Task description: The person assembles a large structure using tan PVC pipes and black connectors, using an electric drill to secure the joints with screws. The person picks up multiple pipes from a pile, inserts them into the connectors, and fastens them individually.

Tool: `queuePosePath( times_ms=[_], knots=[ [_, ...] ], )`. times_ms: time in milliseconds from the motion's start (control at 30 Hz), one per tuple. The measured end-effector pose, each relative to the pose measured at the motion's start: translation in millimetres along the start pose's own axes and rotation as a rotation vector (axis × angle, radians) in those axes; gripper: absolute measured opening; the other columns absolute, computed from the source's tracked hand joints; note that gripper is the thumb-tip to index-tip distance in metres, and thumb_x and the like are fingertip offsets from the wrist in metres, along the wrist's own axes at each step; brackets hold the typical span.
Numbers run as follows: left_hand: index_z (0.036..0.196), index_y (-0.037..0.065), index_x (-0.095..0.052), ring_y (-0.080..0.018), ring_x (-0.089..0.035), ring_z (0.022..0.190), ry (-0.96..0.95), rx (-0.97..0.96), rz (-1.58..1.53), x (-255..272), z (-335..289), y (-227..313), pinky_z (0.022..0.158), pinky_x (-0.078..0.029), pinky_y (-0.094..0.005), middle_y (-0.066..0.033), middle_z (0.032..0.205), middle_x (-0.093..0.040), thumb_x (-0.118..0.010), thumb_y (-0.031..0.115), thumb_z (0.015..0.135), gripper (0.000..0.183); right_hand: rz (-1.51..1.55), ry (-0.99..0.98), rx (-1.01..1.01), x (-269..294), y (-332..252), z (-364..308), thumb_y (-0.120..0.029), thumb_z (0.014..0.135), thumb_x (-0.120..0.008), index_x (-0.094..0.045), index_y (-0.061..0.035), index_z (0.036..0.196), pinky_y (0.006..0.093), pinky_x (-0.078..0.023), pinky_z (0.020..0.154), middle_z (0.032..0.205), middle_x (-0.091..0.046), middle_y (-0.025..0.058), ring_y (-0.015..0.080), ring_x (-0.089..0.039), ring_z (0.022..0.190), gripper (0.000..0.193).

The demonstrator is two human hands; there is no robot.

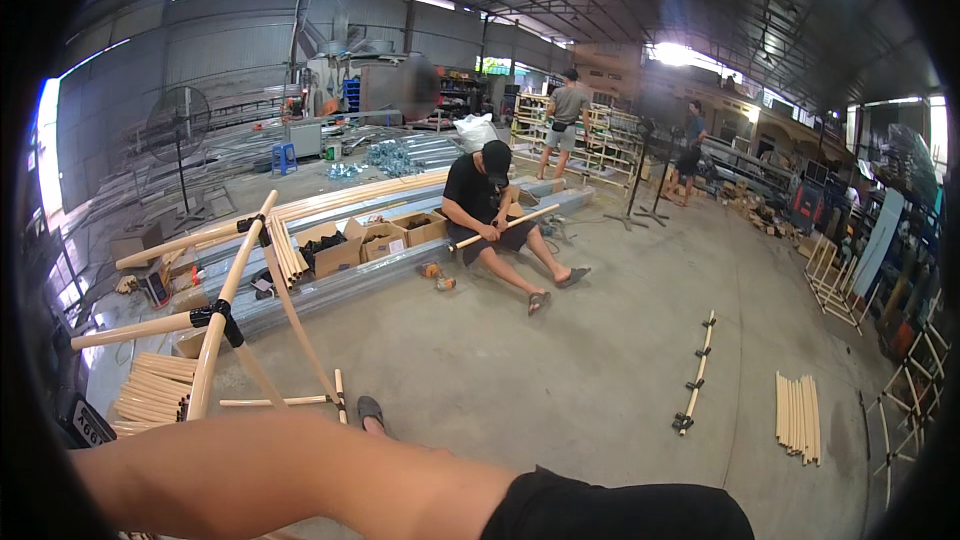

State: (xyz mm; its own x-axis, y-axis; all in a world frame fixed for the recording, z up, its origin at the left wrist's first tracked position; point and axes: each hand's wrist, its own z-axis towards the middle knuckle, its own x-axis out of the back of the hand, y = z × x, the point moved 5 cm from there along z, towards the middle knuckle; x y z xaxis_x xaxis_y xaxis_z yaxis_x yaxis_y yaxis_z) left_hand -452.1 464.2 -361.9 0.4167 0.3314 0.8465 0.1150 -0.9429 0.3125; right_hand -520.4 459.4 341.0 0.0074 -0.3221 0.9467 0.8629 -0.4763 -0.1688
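Neither my left hand nor my right hand shows. A bare limb [300, 470] crosses the bottom of the head view, with black cloth [620, 510] at its right end; its left end runs out at the dark rim. Just beyond it, at left, stands a frame of cream tubes [235, 275] joined by black connectors [213, 316]. Part of this frame's lower end is hidden behind the limb. A sandalled foot [371, 414] is beside the frame's base. Left of the frame lies a stack of cream tubes [155, 385].
A seated co-worker [480, 195] holds a cream tube [505, 227] beside open cardboard boxes [420, 228] and long metal profiles [330, 285]. Orange power tools [437, 275] lie nearby. At right are a tube with black connectors [697, 375] and a tube bundle [798, 418]. Two people stand farther back.
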Motion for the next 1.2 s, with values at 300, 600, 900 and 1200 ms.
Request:
queuePosePath(
  times_ms=[300,600,900,1200],
  knots=[
    [0.104,0.000,-0.067,-0.0214,-0.065,0.087,0.163,-0.009,-0.443,12,-47,-50,0.081,-0.053,-0.0376,-0.0097,0.094,-0.069,-0.060,0.022,0.095,0.025,0.084,-0.013,0.085,-10,-14,35,-0.015,0.067,-0.085,-0.073,-0.0040,0.093,0.0258,-0.047,0.053,0.073,-0.069,0.0054,0.0109,-0.060,0.059,0.031],
    [0.087,0.002,-0.062,-0.0124,-0.056,0.071,0.330,-0.447,-1.395,121,-256,-9,0.067,-0.047,-0.0305,-0.0011,0.077,-0.060,-0.063,0.029,0.097,0.029,0.189,-0.359,0.230,-39,-114,135,-0.014,0.067,-0.086,-0.074,-0.0044,0.091,0.0251,-0.046,0.050,0.072,-0.069,0.0047,0.0097,-0.059,0.056,0.029],
    [0.097,0.004,-0.060,-0.0067,-0.054,0.069,0.553,-0.305,-1.586,235,-386,-62,0.062,-0.045,-0.0243,0.0016,0.078,-0.057,-0.059,0.027,0.100,0.023,0.110,-0.539,0.223,-27,-207,141,-0.013,0.067,-0.085,-0.072,-0.0033,0.078,0.0251,-0.044,0.048,0.064,-0.065,0.0022,0.0093,-0.055,0.052,0.019],
    [0.096,-0.002,-0.057,-0.0236,-0.063,0.066,1.155,-1.016,-1.459,333,-554,-93,0.057,-0.050,-0.0353,-0.0120,0.073,-0.057,-0.063,0.036,0.094,0.039,0.131,-0.513,0.177,-32,-197,143,-0.015,0.064,-0.088,-0.073,-0.0049,0.086,0.0251,-0.046,0.051,0.069,-0.067,0.0019,0.0097,-0.057,0.055,0.028]
  ],
)
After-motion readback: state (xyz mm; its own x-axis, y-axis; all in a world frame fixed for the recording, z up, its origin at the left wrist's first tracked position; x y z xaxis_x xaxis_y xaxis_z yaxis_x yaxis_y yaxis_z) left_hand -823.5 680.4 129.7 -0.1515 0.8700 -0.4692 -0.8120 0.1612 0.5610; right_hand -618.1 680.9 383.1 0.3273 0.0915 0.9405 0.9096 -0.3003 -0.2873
